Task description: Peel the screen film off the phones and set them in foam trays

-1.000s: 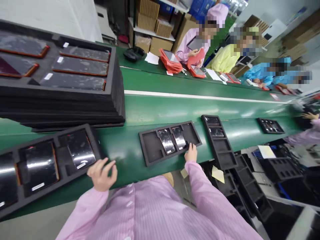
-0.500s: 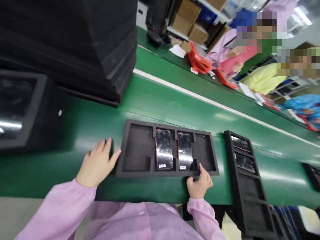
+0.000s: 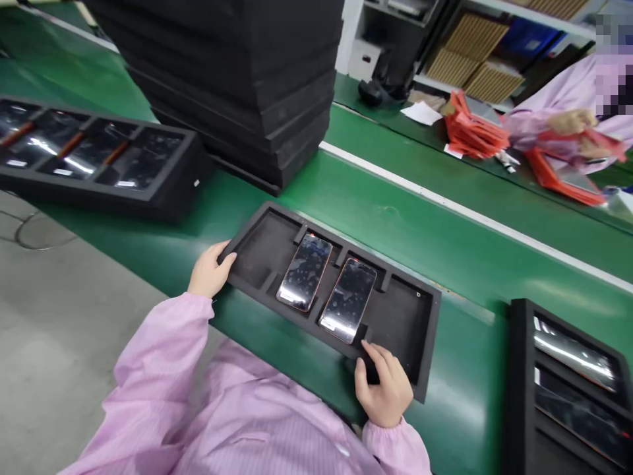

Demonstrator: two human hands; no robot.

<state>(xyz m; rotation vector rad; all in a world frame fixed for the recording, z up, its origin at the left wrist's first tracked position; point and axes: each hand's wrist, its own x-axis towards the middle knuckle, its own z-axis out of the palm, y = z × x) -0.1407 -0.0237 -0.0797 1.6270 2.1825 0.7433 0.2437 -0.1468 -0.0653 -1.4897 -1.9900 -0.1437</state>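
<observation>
In front of me a black foam tray (image 3: 293, 315) lies at a slant on the green bench. Two dark smartphones sit in its middle slots, the left phone (image 3: 305, 272) and the right phone (image 3: 349, 300); both end slots hold nothing. My left hand (image 3: 210, 270) grips the tray's left end, thumb over the rim and fingers partly hidden behind it. At the front edge, right of the phones, my right hand (image 3: 386, 386) pinches the rim, fingers over it and thumb on the outer side.
A tall stack of black trays (image 3: 237, 79) stands at the back left. Beside it, a tray stack (image 3: 173, 165) carries several phones. Another tray (image 3: 521, 369) with two phones lies right. Across the bench, a person's hands (image 3: 573, 125) handle red pouches (image 3: 475, 128).
My left hand has come onto the tray's left end and closed on it. My right hand now pinches the front rim. The view has swung left, and the tray appears turned.
</observation>
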